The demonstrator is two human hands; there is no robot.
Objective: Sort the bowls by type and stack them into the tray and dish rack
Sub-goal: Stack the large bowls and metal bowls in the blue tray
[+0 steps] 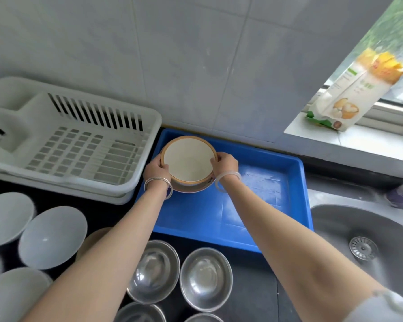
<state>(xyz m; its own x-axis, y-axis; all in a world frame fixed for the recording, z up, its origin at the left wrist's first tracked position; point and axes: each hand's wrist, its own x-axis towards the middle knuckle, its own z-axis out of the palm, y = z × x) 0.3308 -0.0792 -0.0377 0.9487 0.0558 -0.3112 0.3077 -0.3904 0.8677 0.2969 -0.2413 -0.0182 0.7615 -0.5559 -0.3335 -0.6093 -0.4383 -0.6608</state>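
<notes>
Left hand [157, 167] and right hand [226, 162] grasp the tan-rimmed bowl [187, 162] by opposite sides, likely to nest it squarely on a second bowl [192, 189] far left in the blue tray [265, 205]

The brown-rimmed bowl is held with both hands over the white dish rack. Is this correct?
Not quite. The left hand and right hand do hold the brown-rimmed bowl, but over the blue tray, near its far left corner. The white dish rack stands beside it. The head view shows this.
</notes>
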